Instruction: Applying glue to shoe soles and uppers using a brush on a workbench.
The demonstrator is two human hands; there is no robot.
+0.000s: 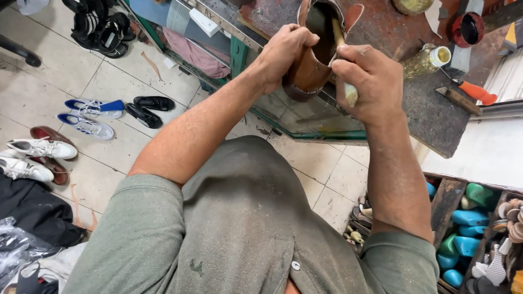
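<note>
Seen from above, a person in a dusty grey-green shirt stands on a tiled floor, both forearms stretched fwd toward the table. At lower right, a wooden crate holds blue and green shoe lasts; at lower left, dark cloth and clear plastic lie on the floor.

Further out, the left hand has its grip clamped on a brown leather shoe, fingers curled over the rim at the heel end, w/ the shoe held upright and its opening facing the camera, just above the table's near edge. The right hand is closed in a fist on a pale-handled tool, the shaft running up from the fist into the shoe's opening; the tool's tip is hidden inside. The two hands sit just beside each other, shoe between them.

On the table beyond: a gold-coloured bottle lying on its side, an orange-handled tool and a red-rimmed round tin. Far left, pairs of shoes incl. white sneakers, blue-and-white ones and black flats rest on the tiles.
</note>
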